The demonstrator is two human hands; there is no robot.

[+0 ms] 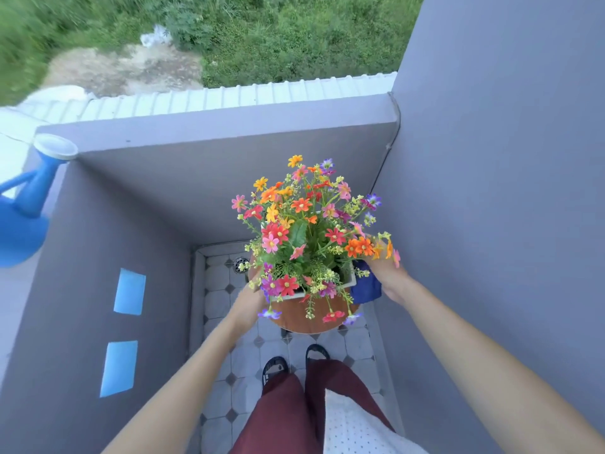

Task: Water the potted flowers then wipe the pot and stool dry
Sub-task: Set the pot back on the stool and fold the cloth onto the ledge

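Ideally, left hand [248,298] steadies the pot [352,280], grip hidden by flowers [304,231], while right hand [386,273] presses its clutched blue cloth [366,286] firmly down the side.

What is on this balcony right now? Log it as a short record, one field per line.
setting: balcony corner with grey walls and tiled floor
flowers: mixed colours in a white pot
stool: round, wooden, under the pot
left hand: at the pot's left side, fingers hidden by flowers
right hand: at the pot's right side, holding a blue cloth
watering can: blue, on the left ledge
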